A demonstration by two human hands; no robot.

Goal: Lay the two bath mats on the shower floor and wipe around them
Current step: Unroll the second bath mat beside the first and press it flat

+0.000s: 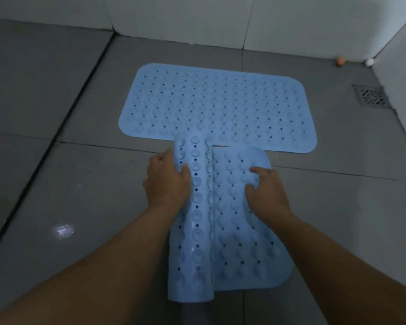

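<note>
My left hand [167, 181] grips the second mat's [242, 231] rolled half to unroll it; my right hand [265, 191] presses the flat half, beyond them the first mat [218, 106].

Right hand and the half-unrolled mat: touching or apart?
Touching. In the head view the right hand rests fingers-down on the flat part of the near mat, with no gap visible.
</note>
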